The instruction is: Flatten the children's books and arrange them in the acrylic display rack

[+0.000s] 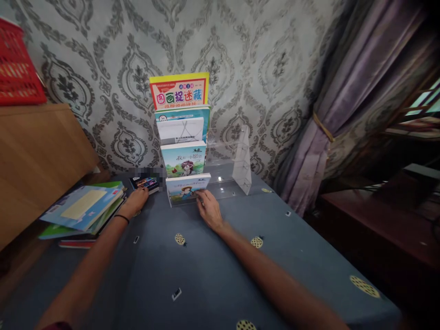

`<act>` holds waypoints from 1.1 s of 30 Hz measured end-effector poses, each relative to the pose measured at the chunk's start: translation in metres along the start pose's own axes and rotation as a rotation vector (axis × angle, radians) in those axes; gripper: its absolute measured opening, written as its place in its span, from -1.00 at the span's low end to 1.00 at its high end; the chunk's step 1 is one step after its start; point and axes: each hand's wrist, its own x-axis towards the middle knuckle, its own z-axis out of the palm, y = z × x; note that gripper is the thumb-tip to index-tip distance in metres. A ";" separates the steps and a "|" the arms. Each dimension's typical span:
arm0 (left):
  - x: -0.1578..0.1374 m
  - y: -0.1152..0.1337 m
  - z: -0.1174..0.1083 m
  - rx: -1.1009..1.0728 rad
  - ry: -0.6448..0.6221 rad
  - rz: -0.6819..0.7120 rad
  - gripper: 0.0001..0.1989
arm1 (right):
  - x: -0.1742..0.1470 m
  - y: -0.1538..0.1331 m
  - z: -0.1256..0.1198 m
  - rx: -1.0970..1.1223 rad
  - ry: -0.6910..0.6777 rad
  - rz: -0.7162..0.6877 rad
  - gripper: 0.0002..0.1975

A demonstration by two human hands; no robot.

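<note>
A clear tiered display rack (225, 189) holds several books in its left column, one above another. My right hand (209, 210) is at the lowest tier, its fingertips resting against the cover of the front picture book (184, 190), near its lower right corner. Behind that book stands a second picture book (184, 160) with a green and blue cover. Left of the rack lies a small dark book (142, 182) with a colourful cover. My left hand (138, 200) has its fingers on the near edge of this dark book, closed around it; part of the grip is hidden.
A loose stack of books (85, 206) lies at the left beside a wooden cabinet (41, 156) with a red basket (20, 68) on top. Patterned cloth (213, 275) covers the table. Behind are a wallpapered wall and, at right, a tied purple curtain (343, 101).
</note>
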 end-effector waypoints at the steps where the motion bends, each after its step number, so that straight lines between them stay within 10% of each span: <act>1: -0.003 -0.001 -0.003 0.003 0.004 -0.004 -0.59 | 0.000 0.000 0.000 0.000 0.003 0.001 -0.67; 20: -0.111 0.001 -0.044 -0.184 0.091 -0.238 -0.55 | 0.001 0.000 0.000 0.033 -0.002 -0.003 -0.66; 33: -0.234 0.109 -0.051 -0.038 0.194 0.186 -0.53 | -0.002 -0.002 0.000 0.073 -0.012 0.035 -0.65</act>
